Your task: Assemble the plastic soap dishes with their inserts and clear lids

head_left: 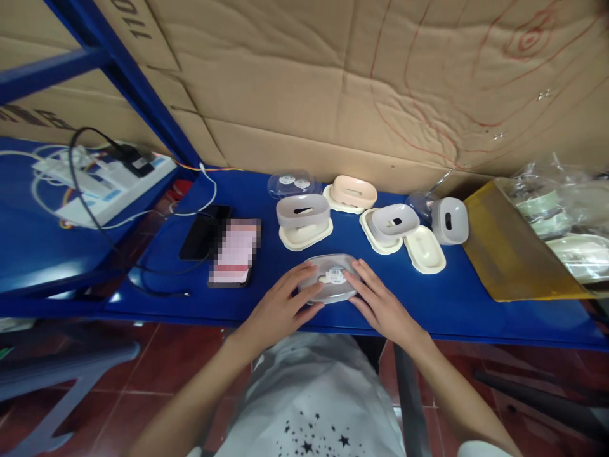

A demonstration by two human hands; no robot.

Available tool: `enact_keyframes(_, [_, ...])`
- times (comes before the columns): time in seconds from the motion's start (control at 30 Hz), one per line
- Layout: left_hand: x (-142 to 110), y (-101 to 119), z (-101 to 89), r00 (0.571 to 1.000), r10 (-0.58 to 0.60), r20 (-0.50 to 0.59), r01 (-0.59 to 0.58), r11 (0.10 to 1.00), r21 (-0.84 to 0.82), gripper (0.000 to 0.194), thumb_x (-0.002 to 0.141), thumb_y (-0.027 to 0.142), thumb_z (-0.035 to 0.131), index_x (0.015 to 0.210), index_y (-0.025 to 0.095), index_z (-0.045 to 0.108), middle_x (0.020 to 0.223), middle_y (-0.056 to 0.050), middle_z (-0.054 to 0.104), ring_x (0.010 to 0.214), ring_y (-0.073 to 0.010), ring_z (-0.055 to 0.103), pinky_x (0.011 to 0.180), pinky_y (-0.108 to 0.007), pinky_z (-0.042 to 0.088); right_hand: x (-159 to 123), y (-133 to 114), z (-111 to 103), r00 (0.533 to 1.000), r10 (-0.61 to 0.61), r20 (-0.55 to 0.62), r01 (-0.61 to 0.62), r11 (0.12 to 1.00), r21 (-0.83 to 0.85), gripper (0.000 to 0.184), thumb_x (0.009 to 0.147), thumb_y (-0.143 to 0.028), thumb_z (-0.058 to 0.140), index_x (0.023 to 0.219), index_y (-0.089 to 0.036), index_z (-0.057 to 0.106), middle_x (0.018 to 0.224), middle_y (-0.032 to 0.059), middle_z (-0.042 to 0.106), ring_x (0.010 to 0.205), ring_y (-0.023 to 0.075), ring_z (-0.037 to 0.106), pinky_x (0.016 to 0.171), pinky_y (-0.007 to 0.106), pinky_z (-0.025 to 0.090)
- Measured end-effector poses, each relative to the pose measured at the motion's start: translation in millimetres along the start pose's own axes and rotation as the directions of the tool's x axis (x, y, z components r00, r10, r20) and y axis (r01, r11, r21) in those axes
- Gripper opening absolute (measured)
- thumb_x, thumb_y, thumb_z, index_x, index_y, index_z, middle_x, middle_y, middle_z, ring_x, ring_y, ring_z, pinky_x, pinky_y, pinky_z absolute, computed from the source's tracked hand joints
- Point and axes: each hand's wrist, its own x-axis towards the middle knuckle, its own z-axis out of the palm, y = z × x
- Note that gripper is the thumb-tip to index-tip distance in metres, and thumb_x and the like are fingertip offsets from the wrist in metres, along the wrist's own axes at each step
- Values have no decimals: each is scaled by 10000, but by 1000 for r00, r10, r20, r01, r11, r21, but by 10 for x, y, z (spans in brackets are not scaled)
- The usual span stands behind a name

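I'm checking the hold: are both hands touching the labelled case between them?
Touching. In the head view, fingertips of the left hand and right hand rest on the labelled case from either side.

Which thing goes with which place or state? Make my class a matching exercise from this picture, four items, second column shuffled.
Column one
1. Power strip
2. Labelled container
3. Peach-coloured piece
4. Yellow-sided box

Column two
A. Resting on a cream tray
B. At the right end of the blue table, with clear-wrapped pieces
C. Between the left hand and the right hand, both touching it
D. At the left, with a black plug in it

Right pairs: 1-D, 2-C, 3-A, 4-B
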Motion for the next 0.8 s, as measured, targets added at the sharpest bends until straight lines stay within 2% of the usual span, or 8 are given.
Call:
enact_keyframes(0.1, [98,-25,-11,1000,6,-7,-5,997,77,295,1034,251,692,1313,197,610,1412,-167,627,1430,-341,590,1144,-539,584,-21,105,-92,998,60,-21,-60,998,-11,721,1116,-305,516,1747,-347,169,1774,92,322,1635,277,335,1280,508,434])
enact_keyframes(0.17, [231,-54,-25,1000,-14,17,11,990,137,267,1027,249,691,1281,194,628,1400,-164,639,1388,-342,621,1145,-540,578,-74,219,-148,981,146,-125,-160,980,-114,663,1113,-341,521,1724,-328,265,1731,119,400,1610,296,381,1280,541,409])
enact_keyframes(0.33, [671,-158,20,992,-74,101,45,962,268,227,1003,265,698,1209,172,683,1346,-183,667,1269,-356,680,1083,-535,596,-347,455,-201,815,397,-422,-560,728,-396,607,1103,-494,499,1618,-176,444,1654,249,458,1545,443,418,1195,712,355])
enact_keyframes(0.43, [839,-179,62,985,-129,112,83,933,350,336,996,254,707,1311,143,674,1426,-226,638,1350,-403,636,1156,-594,525,-591,470,-265,771,427,-474,-620,675,-400,501,1101,-503,502,1460,-160,569,1408,214,675,1344,405,605,1145,657,408])
enact_keyframes(0.5, [860,-127,73,983,-150,105,101,923,371,449,999,264,712,1420,133,624,1550,-250,554,1463,-430,546,1236,-641,429,-763,414,-322,785,408,-465,-591,720,-365,341,1099,-447,529,1286,-189,649,1212,152,751,1148,337,691,1084,564,475])
enact_keyframes(0.57, [808,-15,82,986,-135,94,95,935,342,518,1024,300,688,1502,148,562,1643,-244,463,1539,-425,465,1273,-646,380,-901,301,-356,821,385,-422,-530,790,-308,221,1098,-363,541,1205,-213,664,1161,122,763,1084,299,711,1058,523,506])
enact_keyframes(0.7, [599,278,153,974,55,219,-87,987,138,549,1060,342,641,1572,219,486,1704,-200,389,1560,-370,450,1248,-569,452,-943,-10,-324,929,295,-223,-337,925,-177,217,1098,-246,538,1288,-265,640,1286,83,757,1285,273,686,1208,579,436])
enact_keyframes(0.8, [446,393,213,936,158,314,-182,982,49,425,1051,329,662,1454,218,587,1655,-182,468,1521,-353,500,1237,-558,465,-757,-73,-346,982,183,-49,-187,977,-106,291,1102,-254,543,1383,-290,610,1447,64,699,1437,243,597,1265,554,402])
